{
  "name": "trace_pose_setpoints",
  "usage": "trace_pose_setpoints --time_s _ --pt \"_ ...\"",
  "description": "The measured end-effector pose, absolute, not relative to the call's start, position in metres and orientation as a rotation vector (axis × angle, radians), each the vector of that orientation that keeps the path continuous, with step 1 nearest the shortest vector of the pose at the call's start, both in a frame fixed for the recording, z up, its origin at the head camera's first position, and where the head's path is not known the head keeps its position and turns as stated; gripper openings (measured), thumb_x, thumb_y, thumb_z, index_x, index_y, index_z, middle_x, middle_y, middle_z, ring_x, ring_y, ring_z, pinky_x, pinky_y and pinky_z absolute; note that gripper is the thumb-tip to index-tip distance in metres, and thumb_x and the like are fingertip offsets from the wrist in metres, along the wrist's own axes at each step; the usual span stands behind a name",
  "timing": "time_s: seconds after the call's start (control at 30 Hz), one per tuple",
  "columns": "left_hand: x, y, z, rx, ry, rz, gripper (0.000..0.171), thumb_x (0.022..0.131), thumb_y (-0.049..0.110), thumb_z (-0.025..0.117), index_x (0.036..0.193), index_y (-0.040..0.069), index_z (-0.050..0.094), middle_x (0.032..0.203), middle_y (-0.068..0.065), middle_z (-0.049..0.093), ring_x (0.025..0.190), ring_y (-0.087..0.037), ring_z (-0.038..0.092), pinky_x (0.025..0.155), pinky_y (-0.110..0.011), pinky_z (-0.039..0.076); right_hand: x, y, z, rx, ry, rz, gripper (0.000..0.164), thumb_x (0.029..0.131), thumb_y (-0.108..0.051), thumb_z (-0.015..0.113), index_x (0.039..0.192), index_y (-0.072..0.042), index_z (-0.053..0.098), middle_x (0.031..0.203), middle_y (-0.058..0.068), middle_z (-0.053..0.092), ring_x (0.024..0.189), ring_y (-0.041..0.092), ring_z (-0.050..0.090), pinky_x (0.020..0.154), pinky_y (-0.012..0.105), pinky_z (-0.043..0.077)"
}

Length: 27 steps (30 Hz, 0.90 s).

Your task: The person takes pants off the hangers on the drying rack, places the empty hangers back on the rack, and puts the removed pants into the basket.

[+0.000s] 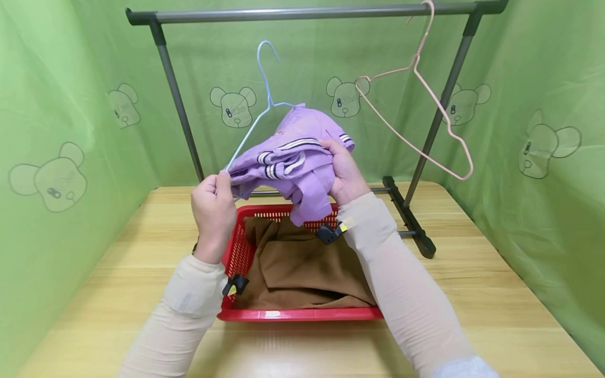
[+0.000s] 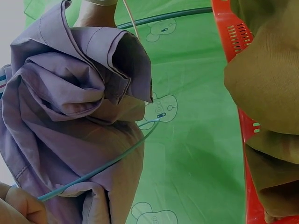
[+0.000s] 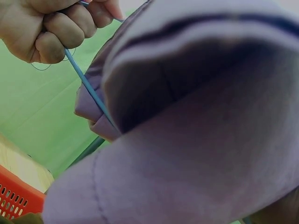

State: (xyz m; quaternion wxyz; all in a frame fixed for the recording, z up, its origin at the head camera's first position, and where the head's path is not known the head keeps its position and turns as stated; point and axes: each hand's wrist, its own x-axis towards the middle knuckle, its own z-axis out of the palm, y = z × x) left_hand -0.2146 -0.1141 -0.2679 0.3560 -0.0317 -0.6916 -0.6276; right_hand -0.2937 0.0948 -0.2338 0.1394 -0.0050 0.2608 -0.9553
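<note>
A light purple shirt [image 1: 309, 128] with navy-and-white striped trim is bunched up in the air over the basket. Its far right side covers one shoulder of a light blue hanger [image 1: 267, 89], whose hook points up. My left hand [image 1: 214, 215] grips the hanger's left corner, at the garment's edge; in the right wrist view its fingers [image 3: 65, 28] curl round the blue wire [image 3: 88, 86]. On the other side, my right hand [image 1: 347, 176] holds the gathered fabric, thumb on top and the other fingers hidden by cloth. The hanger's lower bar [image 2: 103, 165] crosses the purple cloth in the left wrist view.
Below the hands, a red perforated basket [image 1: 302, 315] contains a brown garment [image 1: 307, 268]. A grey metal rack [image 1: 312, 12] stands behind on the wooden table [image 1: 142, 262], with a pink hanger [image 1: 439, 107] hooked at its right. Green curtains [image 1: 56, 115] surround the table.
</note>
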Motion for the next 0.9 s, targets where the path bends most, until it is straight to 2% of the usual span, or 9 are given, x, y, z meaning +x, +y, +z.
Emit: trace_pose_setpoints --time_s 0.3,0.67,0.9 --pt "-0.2157 -0.1134 -0.2685 -0.083 -1.778 -1.615 0.037 0.098 0.012 0.049 0.068 -0.009 0.057 0.075 -0.024 0.067 0.053 -0.013 0.054 0.041 -0.020 0.029 -0.2933 0.0968 -0.2344 -0.024 0.730 -2.767 0.013 0.100 -0.005 0.044 0.099 0.004 0.054 0.086 0.015 0.067 0.073 0.023 0.066 0.069 0.026 0.056" --pt "-0.2156 -0.1142 -0.2678 -0.073 -1.763 -1.600 0.036 0.098 0.011 0.049 0.070 -0.010 0.059 0.076 -0.025 0.068 0.060 -0.025 0.062 0.042 -0.019 0.034 -0.2936 0.0983 -0.2367 -0.047 0.730 -2.773 0.015 0.101 -0.006 0.044 0.097 0.004 0.054 0.084 0.015 0.066 0.071 0.023 0.066 0.067 0.026 0.056" --pt "-0.2159 -0.1147 -0.2674 -0.067 -1.758 -1.594 0.036 0.098 0.010 0.050 0.071 -0.011 0.059 0.077 -0.025 0.068 0.055 -0.015 0.058 0.043 -0.018 0.035 -0.2924 0.0982 -0.2362 -0.069 0.733 -2.778 0.017 0.101 -0.006 0.042 0.095 0.005 0.055 0.083 0.015 0.066 0.069 0.023 0.065 0.065 0.026 0.056"
